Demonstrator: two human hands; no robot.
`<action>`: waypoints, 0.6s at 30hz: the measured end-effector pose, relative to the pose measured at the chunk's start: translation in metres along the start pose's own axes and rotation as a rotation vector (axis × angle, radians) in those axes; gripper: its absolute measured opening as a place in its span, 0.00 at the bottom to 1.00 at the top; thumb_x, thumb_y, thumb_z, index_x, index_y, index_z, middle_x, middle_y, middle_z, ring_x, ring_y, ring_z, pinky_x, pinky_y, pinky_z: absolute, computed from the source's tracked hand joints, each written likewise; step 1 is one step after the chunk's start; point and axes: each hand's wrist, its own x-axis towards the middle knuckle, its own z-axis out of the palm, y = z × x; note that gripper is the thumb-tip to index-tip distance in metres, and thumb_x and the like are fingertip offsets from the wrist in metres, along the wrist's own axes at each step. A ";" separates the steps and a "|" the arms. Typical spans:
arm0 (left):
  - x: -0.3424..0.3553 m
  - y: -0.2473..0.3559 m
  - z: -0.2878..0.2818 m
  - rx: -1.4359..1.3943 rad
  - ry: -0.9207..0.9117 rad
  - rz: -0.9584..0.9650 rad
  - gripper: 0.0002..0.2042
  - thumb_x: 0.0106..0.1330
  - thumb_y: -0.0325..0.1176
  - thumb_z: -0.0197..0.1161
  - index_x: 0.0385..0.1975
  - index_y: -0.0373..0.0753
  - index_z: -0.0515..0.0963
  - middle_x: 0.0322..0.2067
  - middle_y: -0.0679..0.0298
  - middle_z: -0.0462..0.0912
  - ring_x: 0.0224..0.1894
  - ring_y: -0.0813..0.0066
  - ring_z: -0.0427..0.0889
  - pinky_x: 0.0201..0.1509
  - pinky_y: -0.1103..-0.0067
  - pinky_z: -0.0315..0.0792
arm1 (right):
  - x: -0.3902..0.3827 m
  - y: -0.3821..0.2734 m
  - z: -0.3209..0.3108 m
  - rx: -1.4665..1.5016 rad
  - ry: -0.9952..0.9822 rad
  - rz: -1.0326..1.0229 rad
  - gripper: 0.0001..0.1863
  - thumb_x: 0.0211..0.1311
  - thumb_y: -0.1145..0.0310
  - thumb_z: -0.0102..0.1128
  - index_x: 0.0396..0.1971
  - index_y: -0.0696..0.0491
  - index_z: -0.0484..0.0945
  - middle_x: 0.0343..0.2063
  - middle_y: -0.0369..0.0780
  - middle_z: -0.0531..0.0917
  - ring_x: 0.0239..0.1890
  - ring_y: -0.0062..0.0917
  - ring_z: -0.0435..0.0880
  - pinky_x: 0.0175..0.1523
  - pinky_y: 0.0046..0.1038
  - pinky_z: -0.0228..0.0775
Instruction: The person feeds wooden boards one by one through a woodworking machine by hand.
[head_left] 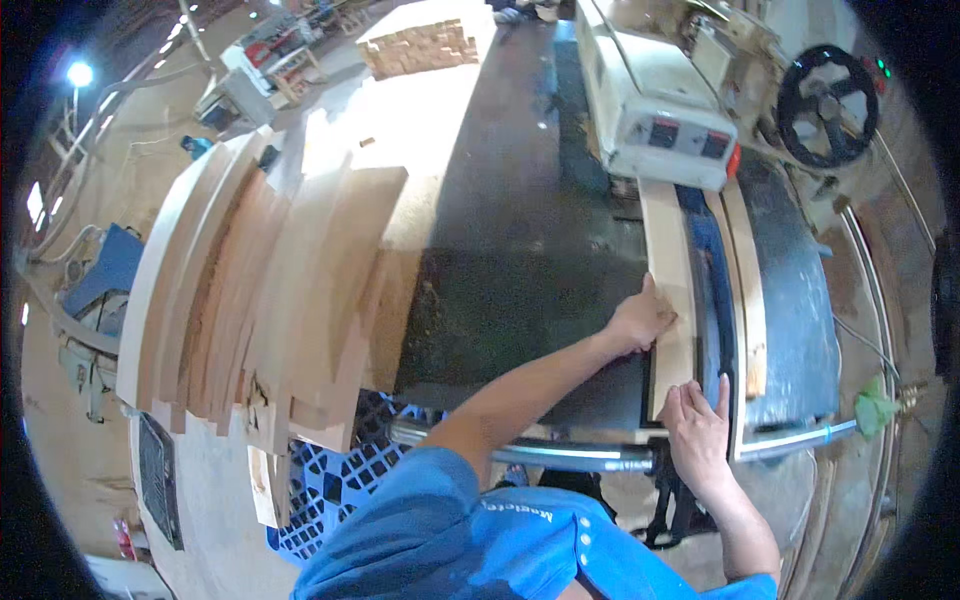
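A long pale wooden board (672, 270) lies lengthwise on the dark machine table, its far end under the white machine housing (665, 145). My left hand (643, 320) presses against the board's left edge, its index finger stretched forward and other fingers partly hidden. At the board's near end is my right hand (698, 435), fingers spread. Some of its fingertips touch the board's end, while one finger reaches toward the straight fence (735, 330) on the right. Neither hand wraps around the board.
Several wooden planks (330, 270) are stacked at left, above a blue plastic crate (335, 490). A narrow wood strip (745, 290) lies right of the fence. A metal rail (570, 457) runs along the table's front. A black handwheel (828, 107) stands at far right, stacked wood blocks (420, 48) farther back.
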 end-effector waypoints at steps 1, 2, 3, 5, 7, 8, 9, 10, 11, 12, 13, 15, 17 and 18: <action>0.015 0.004 -0.012 0.150 0.249 0.299 0.42 0.60 0.42 0.56 0.63 0.24 0.38 0.20 0.52 0.77 0.11 0.70 0.73 0.16 0.75 0.70 | 0.009 0.007 0.002 -0.055 0.014 -0.035 0.19 0.50 0.73 0.50 0.44 0.65 0.71 0.41 0.48 0.79 0.54 0.36 0.72 0.66 0.54 0.36; 0.034 0.005 -0.023 0.171 0.257 0.304 0.42 0.60 0.42 0.56 0.63 0.24 0.38 0.20 0.52 0.77 0.11 0.70 0.73 0.16 0.75 0.70 | 0.021 0.013 0.005 -0.073 0.009 -0.048 0.19 0.50 0.72 0.51 0.43 0.65 0.72 0.41 0.48 0.79 0.53 0.34 0.72 0.67 0.54 0.36; 0.054 0.013 -0.042 -0.150 -0.150 -0.244 0.39 0.59 0.41 0.57 0.61 0.25 0.44 0.26 0.48 0.78 0.24 0.63 0.77 0.29 0.70 0.72 | 0.032 0.019 0.008 -0.091 0.001 -0.067 0.19 0.50 0.71 0.51 0.42 0.65 0.72 0.40 0.48 0.79 0.53 0.33 0.73 0.67 0.54 0.35; 0.079 0.004 -0.055 -0.477 -0.530 -0.786 0.36 0.59 0.39 0.57 0.60 0.25 0.49 0.33 0.44 0.79 0.37 0.57 0.81 0.42 0.64 0.73 | 0.057 0.030 0.015 -0.123 0.005 -0.082 0.19 0.53 0.70 0.50 0.44 0.64 0.72 0.41 0.47 0.79 0.53 0.32 0.73 0.67 0.52 0.33; 0.097 -0.016 -0.050 -0.456 -0.503 -0.758 0.35 0.59 0.41 0.57 0.59 0.25 0.51 0.33 0.43 0.79 0.37 0.54 0.80 0.42 0.63 0.72 | 0.083 0.040 0.016 -0.162 0.002 -0.096 0.20 0.55 0.68 0.48 0.46 0.63 0.72 0.41 0.47 0.79 0.53 0.30 0.73 0.68 0.50 0.31; 0.103 -0.029 -0.040 -0.455 -0.485 -0.758 0.35 0.59 0.41 0.57 0.59 0.25 0.51 0.33 0.43 0.79 0.37 0.54 0.80 0.42 0.63 0.72 | 0.096 0.044 0.013 -0.151 -0.024 -0.086 0.19 0.55 0.69 0.47 0.45 0.62 0.72 0.41 0.46 0.79 0.53 0.29 0.73 0.68 0.50 0.30; 0.105 -0.047 -0.027 -0.299 -0.366 -0.643 0.34 0.59 0.42 0.57 0.58 0.26 0.53 0.32 0.42 0.79 0.37 0.51 0.80 0.42 0.62 0.72 | 0.110 0.046 0.012 -0.135 -0.052 -0.083 0.18 0.55 0.70 0.46 0.44 0.61 0.73 0.40 0.45 0.80 0.53 0.28 0.73 0.69 0.50 0.29; 0.108 -0.054 -0.024 -0.149 -0.257 -0.523 0.32 0.58 0.43 0.57 0.56 0.26 0.56 0.32 0.41 0.78 0.37 0.49 0.79 0.41 0.62 0.72 | 0.119 0.053 0.014 -0.129 -0.032 -0.086 0.17 0.55 0.71 0.46 0.43 0.60 0.75 0.39 0.43 0.80 0.53 0.27 0.73 0.68 0.51 0.31; 0.108 -0.062 -0.023 -0.148 -0.248 -0.530 0.32 0.58 0.43 0.57 0.56 0.26 0.56 0.32 0.41 0.78 0.37 0.49 0.79 0.41 0.62 0.72 | 0.130 0.058 0.020 -0.132 -0.032 -0.098 0.17 0.55 0.71 0.46 0.43 0.60 0.75 0.39 0.43 0.80 0.53 0.27 0.73 0.68 0.51 0.31; 0.112 -0.063 -0.026 -0.147 -0.257 -0.523 0.32 0.59 0.43 0.57 0.56 0.27 0.57 0.32 0.41 0.78 0.38 0.46 0.78 0.41 0.60 0.72 | 0.142 0.065 0.026 -0.099 0.028 -0.092 0.16 0.56 0.70 0.46 0.43 0.60 0.75 0.40 0.43 0.80 0.53 0.27 0.73 0.68 0.51 0.32; 0.113 -0.065 -0.031 -0.144 -0.265 -0.518 0.31 0.59 0.43 0.58 0.56 0.27 0.59 0.33 0.41 0.78 0.38 0.43 0.77 0.40 0.59 0.71 | 0.153 0.069 0.027 -0.065 0.088 -0.090 0.16 0.56 0.70 0.46 0.43 0.59 0.75 0.41 0.42 0.79 0.53 0.27 0.73 0.68 0.51 0.33; 0.100 -0.063 -0.051 -0.149 -0.267 -0.523 0.29 0.60 0.42 0.57 0.55 0.28 0.61 0.33 0.42 0.78 0.37 0.44 0.78 0.40 0.60 0.71 | 0.175 0.074 0.027 -0.085 0.050 -0.082 0.16 0.55 0.71 0.47 0.43 0.59 0.75 0.43 0.41 0.79 0.52 0.28 0.73 0.68 0.50 0.35; 0.082 -0.050 -0.091 -0.184 -0.302 -0.523 0.25 0.61 0.39 0.56 0.54 0.30 0.63 0.33 0.43 0.79 0.36 0.46 0.78 0.40 0.62 0.72 | 0.189 0.083 0.041 -0.130 0.176 -0.025 0.15 0.55 0.72 0.48 0.42 0.60 0.75 0.41 0.41 0.79 0.53 0.29 0.72 0.68 0.51 0.35; 0.072 -0.043 -0.114 -0.216 -0.321 -0.522 0.23 0.62 0.38 0.55 0.54 0.31 0.63 0.33 0.44 0.79 0.35 0.47 0.78 0.40 0.62 0.72 | 0.192 0.090 0.051 -0.338 0.186 -0.025 0.17 0.55 0.68 0.52 0.44 0.59 0.73 0.43 0.42 0.78 0.56 0.31 0.69 0.67 0.52 0.34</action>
